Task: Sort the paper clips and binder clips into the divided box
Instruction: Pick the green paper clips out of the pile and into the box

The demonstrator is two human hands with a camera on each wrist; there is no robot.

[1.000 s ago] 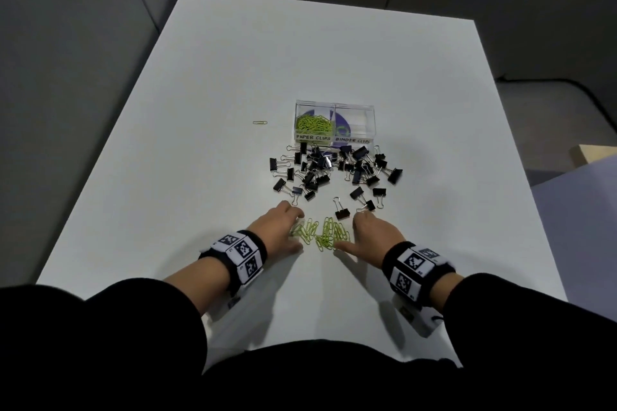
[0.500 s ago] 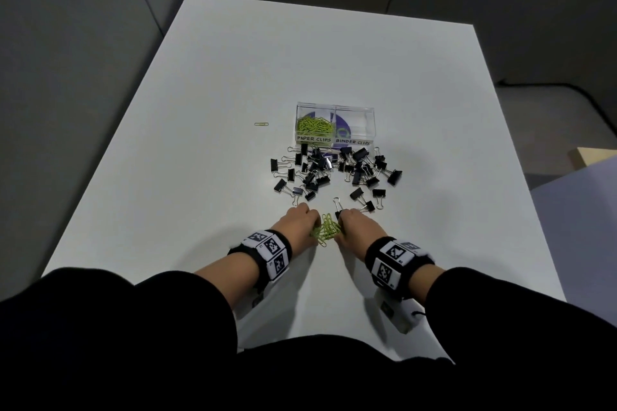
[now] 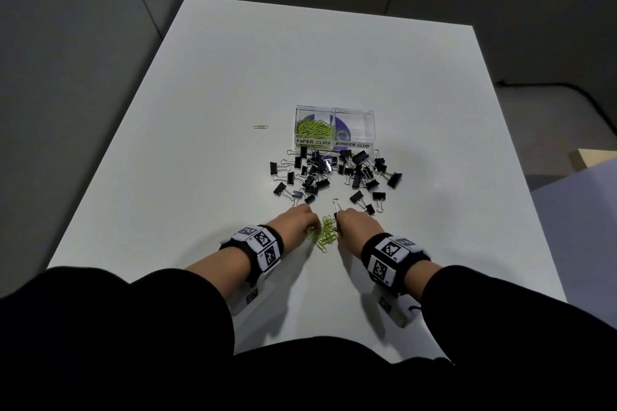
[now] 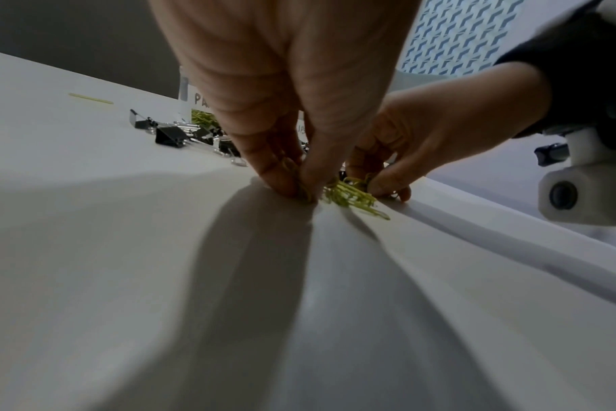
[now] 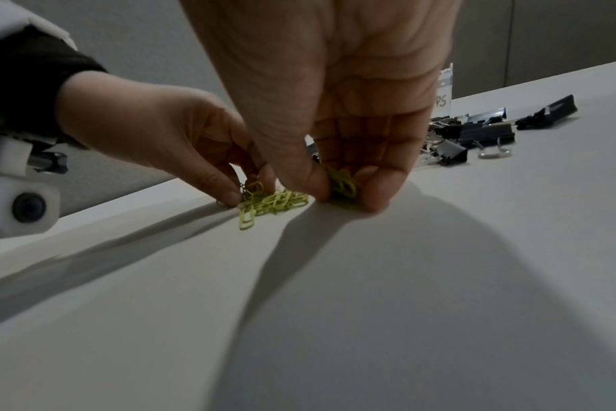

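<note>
A small heap of green paper clips point(image 3: 325, 232) lies on the white table point(image 3: 200, 143) between my two hands. My left hand point(image 3: 300, 222) pinches clips at the heap's left side with thumb and fingers curled point(image 4: 292, 180). On the right side, my right hand point(image 3: 354, 222) pinches a bunch of green clips point(image 5: 343, 180). Beyond them lies a scatter of black binder clips point(image 3: 334, 173). The clear divided box point(image 3: 335, 127) stands behind, with green clips in its left compartment labelled PAPER CLIPS; I see no clips in the right one, labelled BINDER CLIPS.
One stray green paper clip point(image 3: 260, 127) lies to the left of the box. A binder clip point(image 3: 337, 205) sits just beyond my right hand's knuckles. The table's right edge borders a pale purple surface point(image 3: 581, 210).
Both hands have swept inward, pushing the spread green clips into a tight heap. Their fingers have curled and now pinch clips at the heap's two sides.
</note>
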